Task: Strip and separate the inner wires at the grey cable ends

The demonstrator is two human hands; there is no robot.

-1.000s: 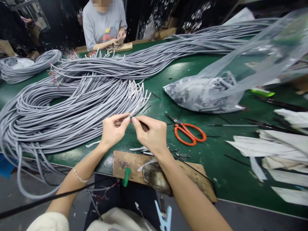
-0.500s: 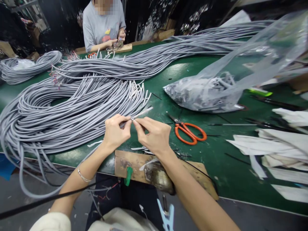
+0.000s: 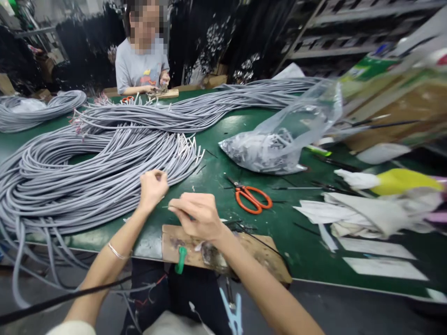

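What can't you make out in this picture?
- Head view: what the right hand pinches; its curled fingers hide it.
- What the left hand grips among the grey cables; closed fist.
- Plastic bag contents: too small.
- Items at right edge: motion-blurred.

Bare forearms; thin silver bracelet (image 3: pixel 117 252) on left wrist; cream sleeve edge.

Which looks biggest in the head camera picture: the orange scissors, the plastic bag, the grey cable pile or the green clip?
1. grey cable pile
2. plastic bag
3. orange scissors
4. green clip

The clip sits nearest the camera and still looks smallest.
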